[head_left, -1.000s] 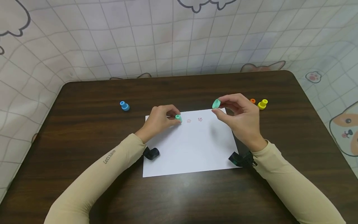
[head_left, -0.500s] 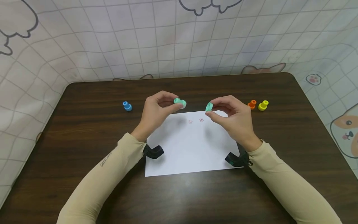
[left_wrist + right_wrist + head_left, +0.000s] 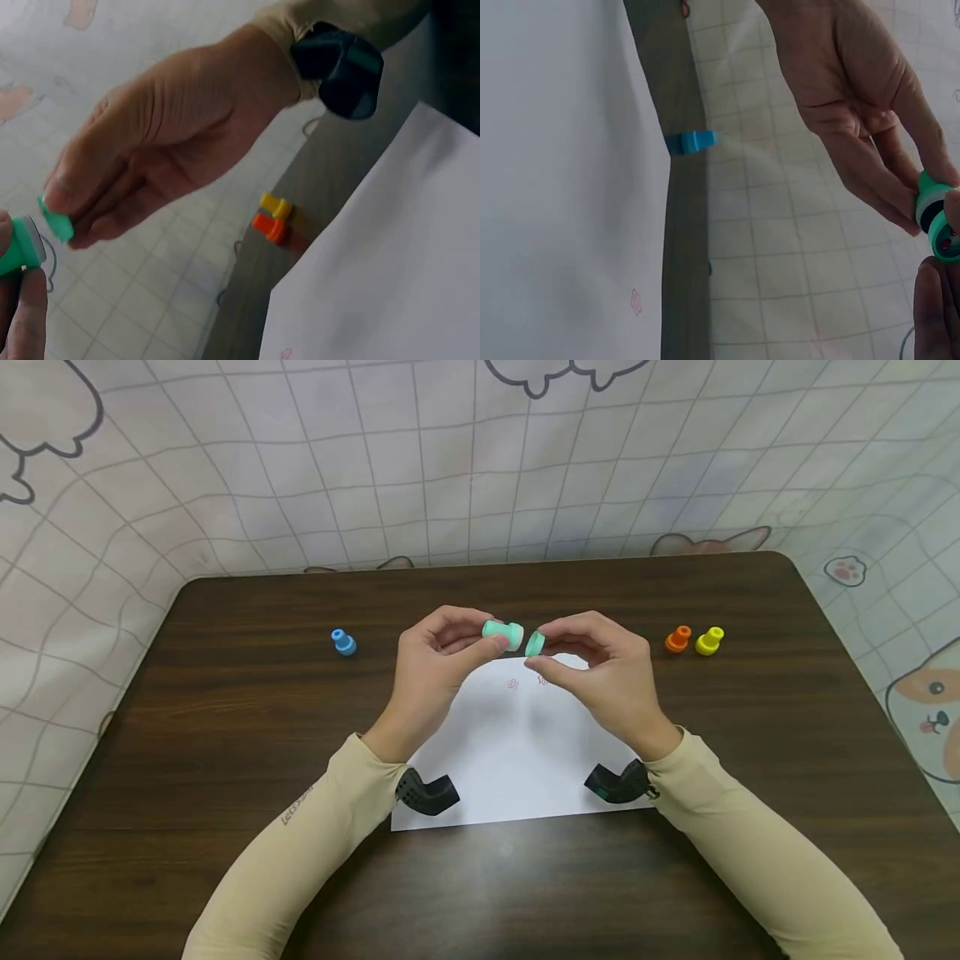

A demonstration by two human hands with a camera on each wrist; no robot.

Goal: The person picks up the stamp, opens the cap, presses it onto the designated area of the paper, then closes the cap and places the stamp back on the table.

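My left hand (image 3: 427, 681) pinches a small mint-green stamp (image 3: 504, 633) between thumb and fingers, its wide end turned to the right. Facing it, my right hand (image 3: 611, 681) pinches the stamp's green cap (image 3: 535, 643) by the rim. Only a narrow gap separates cap and stamp in the head view. Both are held up over the far edge of a white sheet of paper (image 3: 517, 768). On the sheet is a small red flower print (image 3: 513, 683); a second red print (image 3: 543, 680) is partly covered by my right hand. The left wrist view also shows the stamp's pale end (image 3: 35, 238).
A blue stamp (image 3: 343, 643) stands on the dark wooden table (image 3: 247, 710) to the left. Right of the paper, an orange stamp (image 3: 677, 639) and a yellow stamp (image 3: 709, 642) stand side by side. A white grid-patterned cloth (image 3: 450, 485) hangs behind the table.
My left hand has lifted the green stamp off the paper and tipped it sideways. My right hand has moved left with the cap, bringing the two close together.
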